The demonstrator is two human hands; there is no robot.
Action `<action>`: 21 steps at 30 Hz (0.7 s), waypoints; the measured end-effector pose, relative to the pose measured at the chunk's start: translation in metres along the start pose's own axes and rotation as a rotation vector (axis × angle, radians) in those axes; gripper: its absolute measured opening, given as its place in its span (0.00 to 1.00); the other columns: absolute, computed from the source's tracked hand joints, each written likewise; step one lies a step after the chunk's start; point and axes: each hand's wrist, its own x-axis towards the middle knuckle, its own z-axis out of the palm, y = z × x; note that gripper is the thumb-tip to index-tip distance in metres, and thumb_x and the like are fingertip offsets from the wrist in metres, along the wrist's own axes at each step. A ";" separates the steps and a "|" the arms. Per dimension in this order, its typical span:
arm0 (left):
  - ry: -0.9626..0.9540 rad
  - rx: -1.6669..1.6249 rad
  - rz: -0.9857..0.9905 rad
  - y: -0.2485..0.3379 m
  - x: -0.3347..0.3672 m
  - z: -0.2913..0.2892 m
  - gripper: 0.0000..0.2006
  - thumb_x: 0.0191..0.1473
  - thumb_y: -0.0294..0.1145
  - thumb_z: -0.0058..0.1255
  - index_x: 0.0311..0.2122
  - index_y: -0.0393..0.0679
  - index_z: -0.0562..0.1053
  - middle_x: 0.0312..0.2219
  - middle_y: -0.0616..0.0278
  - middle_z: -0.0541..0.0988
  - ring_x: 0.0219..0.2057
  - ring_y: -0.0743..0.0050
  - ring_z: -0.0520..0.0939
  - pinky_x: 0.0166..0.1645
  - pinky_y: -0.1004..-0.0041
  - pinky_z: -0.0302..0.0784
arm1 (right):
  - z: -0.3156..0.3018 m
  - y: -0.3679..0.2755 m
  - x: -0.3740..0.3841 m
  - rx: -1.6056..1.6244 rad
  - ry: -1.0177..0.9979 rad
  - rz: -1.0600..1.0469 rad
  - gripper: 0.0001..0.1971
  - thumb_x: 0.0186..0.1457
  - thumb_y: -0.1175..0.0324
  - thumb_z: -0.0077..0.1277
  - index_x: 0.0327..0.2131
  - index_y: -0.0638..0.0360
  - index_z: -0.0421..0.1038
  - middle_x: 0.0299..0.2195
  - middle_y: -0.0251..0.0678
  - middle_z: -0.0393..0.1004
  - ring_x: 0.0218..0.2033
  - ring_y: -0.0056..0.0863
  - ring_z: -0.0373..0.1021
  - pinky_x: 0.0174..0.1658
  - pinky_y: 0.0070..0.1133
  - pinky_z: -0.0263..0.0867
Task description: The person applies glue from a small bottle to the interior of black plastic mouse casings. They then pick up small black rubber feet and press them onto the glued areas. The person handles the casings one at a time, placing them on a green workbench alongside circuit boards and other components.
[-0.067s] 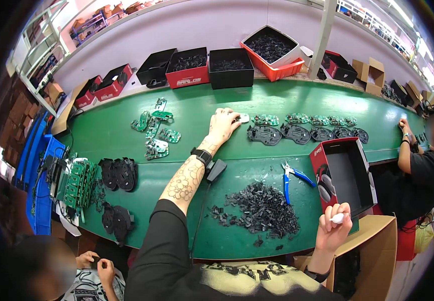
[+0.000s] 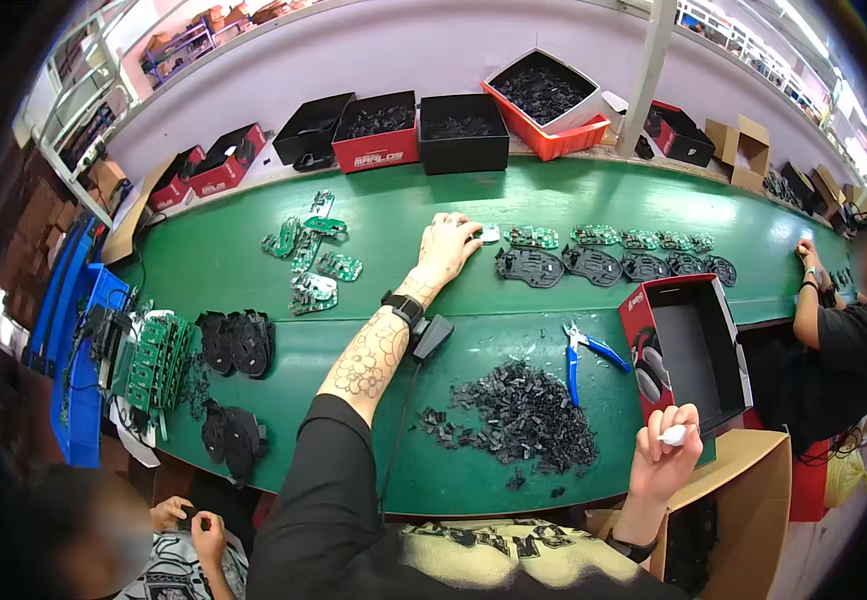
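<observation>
At the far middle of the green table, my left hand (image 2: pixel 447 248) reaches out with its fingers bent and closed on the near edge of a small circuit board (image 2: pixel 489 234). The fingers hide much of that board. To its right, several green circuit boards (image 2: pixel 532 237) lie in a row above several black plastic mouse bases (image 2: pixel 529 267). My right hand (image 2: pixel 661 458) is raised at the lower right, by the red and black box. Its fingers are curled round a small object with a white rounded tip (image 2: pixel 673 435); the rest of it is hidden in the fist.
Blue-handled nippers (image 2: pixel 593 350) lie beside a heap of small black parts (image 2: pixel 533 415). An open red box (image 2: pixel 688 345) stands at right. Loose boards (image 2: pixel 338 267) and black shells (image 2: pixel 238 343) lie left. Boxes (image 2: pixel 463 135) line the back. Co-workers sit lower left and far right.
</observation>
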 end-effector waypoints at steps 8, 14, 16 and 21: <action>-0.015 -0.035 0.004 0.002 -0.003 0.009 0.15 0.51 0.39 0.51 0.45 0.53 0.73 0.44 0.61 0.72 0.50 0.57 0.67 0.53 0.60 0.64 | -0.001 0.001 0.001 -0.006 0.009 0.027 0.12 0.56 0.61 0.48 0.30 0.58 0.60 0.19 0.27 0.53 0.16 0.14 0.50 0.15 0.12 0.44; 0.196 0.007 0.040 0.007 -0.020 -0.061 0.17 0.52 0.44 0.49 0.45 0.49 0.72 0.45 0.57 0.73 0.50 0.57 0.69 0.54 0.59 0.64 | -0.012 0.000 0.004 0.058 -0.047 0.030 0.11 0.59 0.63 0.44 0.28 0.59 0.58 0.18 0.27 0.52 0.17 0.13 0.49 0.16 0.12 0.46; 0.089 0.095 -0.147 -0.002 -0.030 -0.115 0.16 0.51 0.43 0.49 0.43 0.48 0.73 0.42 0.55 0.75 0.46 0.55 0.73 0.50 0.59 0.68 | -0.011 -0.001 0.005 0.054 -0.056 0.033 0.12 0.60 0.64 0.43 0.27 0.59 0.56 0.18 0.27 0.50 0.17 0.14 0.49 0.17 0.12 0.48; -0.293 0.557 -0.637 -0.085 -0.093 -0.232 0.14 0.44 0.34 0.49 0.39 0.47 0.76 0.39 0.53 0.77 0.40 0.51 0.77 0.45 0.59 0.74 | -0.017 0.010 0.009 0.066 -0.018 0.045 0.12 0.61 0.65 0.42 0.28 0.60 0.56 0.18 0.27 0.50 0.17 0.13 0.49 0.16 0.12 0.47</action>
